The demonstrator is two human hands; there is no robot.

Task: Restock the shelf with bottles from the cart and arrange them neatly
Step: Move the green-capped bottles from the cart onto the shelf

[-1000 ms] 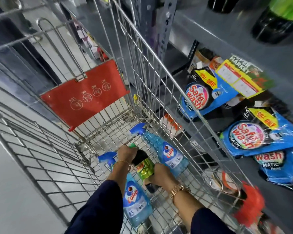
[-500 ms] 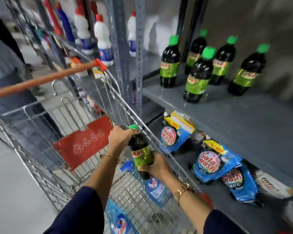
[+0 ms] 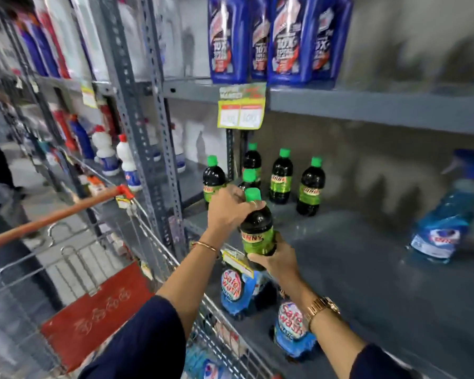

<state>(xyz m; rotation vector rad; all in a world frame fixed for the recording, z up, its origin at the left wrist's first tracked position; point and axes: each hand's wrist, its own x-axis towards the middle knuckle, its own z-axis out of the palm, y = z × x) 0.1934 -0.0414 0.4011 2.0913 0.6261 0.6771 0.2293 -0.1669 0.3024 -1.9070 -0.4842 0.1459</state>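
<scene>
Bottle [image 3: 257, 231], dark, green-capped, centre frame: left hand [image 3: 227, 212] clasps the neck, right hand [image 3: 278, 259] cups the base, steadying it upright over the shelf [image 3: 367, 269] edge for placement beside shelved bottles [image 3: 282, 176].

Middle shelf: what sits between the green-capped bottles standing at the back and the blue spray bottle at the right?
Nothing. In the head view the shelf is bare grey board from the rightmost green-capped bottle to the blue spray bottle.
</scene>
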